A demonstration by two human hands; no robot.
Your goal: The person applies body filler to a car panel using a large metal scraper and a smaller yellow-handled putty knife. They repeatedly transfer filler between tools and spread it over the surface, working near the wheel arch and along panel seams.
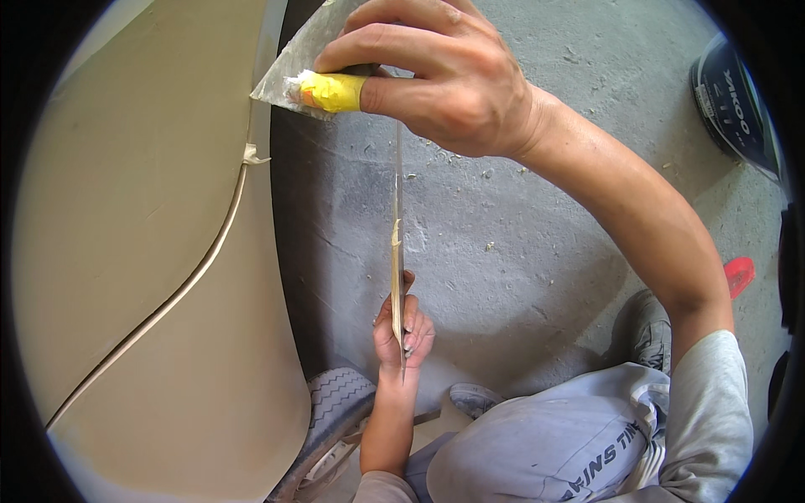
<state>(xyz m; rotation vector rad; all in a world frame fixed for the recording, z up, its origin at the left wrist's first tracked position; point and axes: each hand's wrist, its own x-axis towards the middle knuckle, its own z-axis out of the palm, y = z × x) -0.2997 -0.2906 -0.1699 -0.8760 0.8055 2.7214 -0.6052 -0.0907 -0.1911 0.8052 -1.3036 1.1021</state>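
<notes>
The taped thumb and the fingers of the right hand [461, 84] pinch a flat grey spreader blade [300, 60] between them, the thumb's end wrapped in yellow tape [342, 92] with pale residue at its tip. One corner of the blade sits at the edge of the beige vehicle body panel [151, 218]; whether it presses there I cannot tell. Lower down, the left hand [419, 334] grips a thin plate [400, 193], seen edge-on and upright in the view, its fingers closed around the lower part; beige paste [396, 289] lies along the plate's left face. Across the panel runs a curved pale strip [189, 289], with a small blob of paste [253, 156] at its upper end. Below the panel shows a tyre [340, 392]. Further out, on the grey concrete floor [537, 251], stand a dark bucket [731, 113] at upper right and the person's shoes [651, 331].
</notes>
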